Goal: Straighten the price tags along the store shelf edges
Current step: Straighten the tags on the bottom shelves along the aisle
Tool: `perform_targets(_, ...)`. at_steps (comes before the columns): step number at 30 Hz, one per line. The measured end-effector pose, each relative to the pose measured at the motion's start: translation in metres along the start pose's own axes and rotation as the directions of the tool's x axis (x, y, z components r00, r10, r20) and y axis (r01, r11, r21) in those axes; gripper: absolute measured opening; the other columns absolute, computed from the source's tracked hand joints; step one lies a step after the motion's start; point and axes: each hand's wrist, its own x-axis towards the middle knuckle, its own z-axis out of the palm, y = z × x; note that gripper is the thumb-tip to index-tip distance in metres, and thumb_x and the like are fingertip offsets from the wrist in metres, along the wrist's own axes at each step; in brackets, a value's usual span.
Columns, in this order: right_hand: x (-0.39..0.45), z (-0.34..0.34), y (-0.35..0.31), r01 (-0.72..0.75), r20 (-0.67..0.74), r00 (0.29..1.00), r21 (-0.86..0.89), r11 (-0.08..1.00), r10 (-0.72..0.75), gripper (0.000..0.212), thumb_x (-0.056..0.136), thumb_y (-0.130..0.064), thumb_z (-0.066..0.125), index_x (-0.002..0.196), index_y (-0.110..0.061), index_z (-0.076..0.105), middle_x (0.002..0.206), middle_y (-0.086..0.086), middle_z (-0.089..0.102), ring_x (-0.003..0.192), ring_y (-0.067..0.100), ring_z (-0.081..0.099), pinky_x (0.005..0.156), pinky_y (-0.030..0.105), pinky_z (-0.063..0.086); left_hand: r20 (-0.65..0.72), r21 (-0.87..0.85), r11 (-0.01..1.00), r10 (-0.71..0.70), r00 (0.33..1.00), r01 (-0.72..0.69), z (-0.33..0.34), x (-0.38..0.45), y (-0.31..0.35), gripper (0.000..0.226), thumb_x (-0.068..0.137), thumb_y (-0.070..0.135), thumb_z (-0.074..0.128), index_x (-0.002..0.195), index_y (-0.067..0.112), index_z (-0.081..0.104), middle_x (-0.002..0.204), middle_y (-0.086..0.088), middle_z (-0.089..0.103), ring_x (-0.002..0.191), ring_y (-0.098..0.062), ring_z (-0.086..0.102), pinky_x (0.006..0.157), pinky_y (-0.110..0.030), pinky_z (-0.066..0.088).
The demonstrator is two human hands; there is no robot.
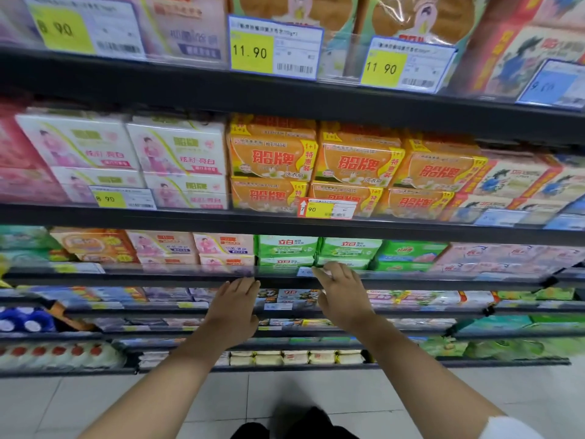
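Both hands are reaching to the shelf edge at the third shelf from the top. The left hand is lying released, fingers straight, tips touching the clear strip. The right hand is pinching or pressing at a small price tag below the green packs — fingers bent, but I cannot tell if they are actually grasping it, too blurred.

Risk, as a judgement: the tag is looking like thin paper behind glossy plastic, so a hard tug could be creasing or tearing it, or popping it out of the strip. Knuckles are also sitting close to the soft, slick film packs — a nudge could be shifting them.

Higher tags are flat rectangles, yellow and white.
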Motion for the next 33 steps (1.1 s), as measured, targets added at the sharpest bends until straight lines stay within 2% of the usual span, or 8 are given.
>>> perform_targets(3,0.001,0.0,-0.002,-0.008,-0.006,1.0,-0.066,0.998,0.008,0.057,0.062,-0.026,0.078,0.115,-0.014,0.063,0.105,0.01,0.06,0.099,0.032,0.057,0.083,0.044,0.049,-0.005,0.017,1.0,0.003,1.0,-0.003,0.003,0.0,0.0,0.072,0.089,0.033,0.048,0.15,0.015,0.014,0.155,-0.001,0.017,0.142,-0.019,0.013,0.117,-0.036,0.008)
perform_targets(9,0.003,-0.002,0.005,0.061,-0.023,0.998,-0.086,0.994,-0.063,0.055,0.065,-0.027,0.075,0.117,-0.015,0.062,0.106,0.009,0.059,0.1,0.03,0.057,0.082,0.043,0.049,-0.047,-0.048,0.998,-0.038,0.998,0.036,0.005,-0.001,0.005,0.071,0.089,0.036,0.051,0.149,0.015,0.019,0.154,-0.003,0.023,0.142,-0.022,0.019,0.116,-0.038,0.011)
perform_targets(12,0.004,-0.006,0.005,0.152,-0.032,0.987,-0.07,0.986,-0.155,0.055,0.068,-0.027,0.072,0.12,-0.015,0.058,0.11,0.01,0.058,0.102,0.03,0.055,0.086,0.044,0.048,-0.216,-0.139,0.99,-0.014,0.976,-0.016,-0.004,-0.013,0.006,0.064,0.076,0.03,0.066,0.134,0.011,0.049,0.133,-0.007,0.05,0.123,-0.027,0.048,0.104,-0.042,0.036)
perform_targets(15,0.009,-0.019,-0.005,0.287,-0.084,0.953,-0.054,0.957,-0.29,0.055,0.069,-0.027,0.073,0.121,-0.015,0.058,0.113,0.01,0.058,0.103,0.03,0.055,0.088,0.045,0.049,-0.396,-0.192,0.981,-0.06,0.916,-0.019,-0.02,-0.032,0.005,0.052,0.078,0.033,0.056,0.125,0.013,0.057,0.124,0.0,0.056,0.116,-0.018,0.047,0.098,-0.036,0.039)
perform_targets(18,0.017,-0.037,-0.024,0.407,-0.158,0.9,-0.032,0.913,-0.407,0.053,0.069,-0.025,0.074,0.119,-0.015,0.06,0.114,0.007,0.06,0.103,0.027,0.056,0.089,0.043,0.048,-0.461,-0.208,0.975,-0.163,0.872,0.072,-0.038,-0.05,-0.003,0.051,0.083,0.038,0.042,0.126,0.014,0.057,0.126,0.001,0.056,0.117,-0.018,0.047,0.099,-0.038,0.039)
perform_targets(21,0.027,-0.05,-0.048,0.509,-0.17,0.852,0.047,0.859,-0.496,0.051,0.074,-0.024,0.07,0.123,-0.017,0.057,0.121,0.003,0.058,0.111,0.024,0.051,0.094,0.04,0.045,-0.436,-0.228,0.953,-0.285,0.854,0.201,-0.049,-0.073,-0.015,0.053,0.083,0.04,0.039,0.126,0.014,0.057,0.124,0.0,0.058,0.112,-0.021,0.051,0.096,-0.043,0.045)
perform_targets(26,0.043,-0.057,-0.097,0.66,-0.149,0.751,0.177,0.73,-0.643,0.044,0.089,-0.027,0.035,0.129,-0.016,0.051,0.129,0.002,0.052,0.121,0.022,0.044,0.104,0.037,0.037,-0.468,-0.241,0.911,-0.41,0.783,0.334,-0.053,-0.119,-0.033,0.048,0.084,0.038,0.045,0.124,0.014,0.058,0.126,-0.002,0.057,0.113,-0.023,0.05,0.095,-0.039,0.04)
perform_targets(33,0.057,-0.066,-0.174,0.756,-0.221,0.654,0.214,0.619,-0.723,0.043,0.089,-0.026,0.036,0.127,-0.014,0.053,0.127,0.002,0.053,0.12,0.02,0.043,0.105,0.033,0.033,-0.494,-0.266,0.83,-0.555,0.67,0.491,-0.056,-0.177,-0.071,0.048,0.079,0.037,0.046,0.117,0.011,0.06,0.116,-0.006,0.061,0.105,-0.024,0.051,0.091,-0.034,0.033)
